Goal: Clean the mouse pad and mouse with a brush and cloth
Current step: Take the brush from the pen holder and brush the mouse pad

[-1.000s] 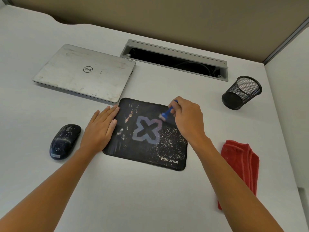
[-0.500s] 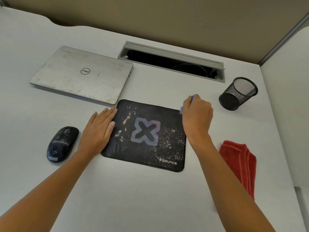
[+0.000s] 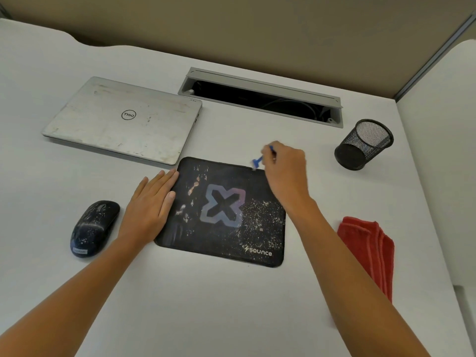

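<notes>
At frame centre, the mouse pad (image 3: 219,240) is pressed to the bench (image 3: 206,305) by the flat left hand (image 3: 152,204), presumably against sliding, while the brush (image 3: 257,161) is pinched by the right hand (image 3: 286,171) at its upper edge; mouse (image 3: 94,228) and cloth (image 3: 368,251) are laid aside.

White desk (image 3: 206,305): closed Dell laptop (image 3: 123,119) far left, speckled mouse (image 3: 94,228) near left, dusty mouse pad (image 3: 221,222) centre, red cloth (image 3: 368,251) right, mesh pen cup (image 3: 363,145) far right.

Right hand (image 3: 284,173) swept brush (image 3: 258,161) (blue) to far edge of mouse pad (image 3: 206,244).
</notes>
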`<state>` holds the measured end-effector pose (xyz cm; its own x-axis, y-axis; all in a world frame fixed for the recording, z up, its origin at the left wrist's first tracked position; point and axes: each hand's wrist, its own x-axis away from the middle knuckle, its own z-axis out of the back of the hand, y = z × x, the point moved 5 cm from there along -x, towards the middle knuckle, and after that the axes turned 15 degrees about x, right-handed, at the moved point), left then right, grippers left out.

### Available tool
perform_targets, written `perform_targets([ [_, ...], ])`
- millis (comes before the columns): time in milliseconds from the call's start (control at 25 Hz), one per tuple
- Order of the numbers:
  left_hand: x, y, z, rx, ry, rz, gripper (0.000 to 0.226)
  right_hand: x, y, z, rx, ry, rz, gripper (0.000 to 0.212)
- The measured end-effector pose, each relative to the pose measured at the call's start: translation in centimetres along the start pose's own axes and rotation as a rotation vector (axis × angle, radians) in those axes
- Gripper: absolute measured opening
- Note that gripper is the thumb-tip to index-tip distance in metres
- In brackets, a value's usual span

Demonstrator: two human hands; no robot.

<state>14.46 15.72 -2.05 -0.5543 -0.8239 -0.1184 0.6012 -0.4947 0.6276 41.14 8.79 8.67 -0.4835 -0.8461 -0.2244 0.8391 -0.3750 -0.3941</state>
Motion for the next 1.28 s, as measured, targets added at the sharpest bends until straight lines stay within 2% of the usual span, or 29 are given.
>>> perform_targets([
  [120,0.0,0.0,0.0,0.004,-0.003,0.002,0.055,-0.6,-1.7,-1.6,0.069,-0.131,0.115,0.028],
  [280,-0.1,-0.1,0.1,0.006,-0.003,0.003,0.054,-1.5,3.2,0.1,0.476,-0.08,-0.144,0.017],
  [360,-0.1,-0.2,0.0,0.005,-0.001,0.002,0.053,-1.8,3.9,0.8,0.467,-0.046,-0.163,0.017],
  [440,0.0,-0.3,0.0,0.005,-0.001,-0.001,0.054,-2.5,2.2,0.3,0.321,-0.044,-0.016,0.022],
  [520,0.0,-0.3,-0.1,-0.001,-0.004,-0.006,0.054,-2.5,-0.4,-0.8,0.228,-0.118,0.262,0.021],
  [600,-0.1,-0.2,0.0,0.001,-0.006,-0.007,0.054,-2.2,-2.0,-1.6,0.283,-0.214,0.517,0.018],
  [680,-0.1,-0.2,0.0,0.001,-0.009,-0.002,0.054,-2.7,-1.5,-1.3,0.345,-0.307,0.623,0.012],
  [800,0.0,-0.1,0.0,0.003,-0.006,0.002,0.054,-4.3,1.5,-0.2,0.454,-0.464,0.605,0.015],
  [960,-0.1,0.1,0.1,0.0,0.003,-0.001,0.054,-4.8,1.0,1.2,0.243,-0.299,0.55,0.015],
  [1040,-0.1,0.2,0.2,0.002,0.003,-0.001,0.054,-4.0,-0.9,0.1,0.169,-0.334,0.575,0.018],
  [1160,0.0,0.3,0.2,0.008,-0.002,0.006,0.053,-4.0,0.2,-0.4,0.336,-0.481,0.569,0.018],
  [1240,-0.1,0.4,0.2,0.009,-0.002,0.009,0.052,-5.1,2.3,0.7,0.43,-0.503,0.516,0.022],
  [1280,-0.1,0.4,0.2,0.009,0.0,0.008,0.052,-5.5,2.9,1.3,0.397,-0.477,0.479,0.023],
])
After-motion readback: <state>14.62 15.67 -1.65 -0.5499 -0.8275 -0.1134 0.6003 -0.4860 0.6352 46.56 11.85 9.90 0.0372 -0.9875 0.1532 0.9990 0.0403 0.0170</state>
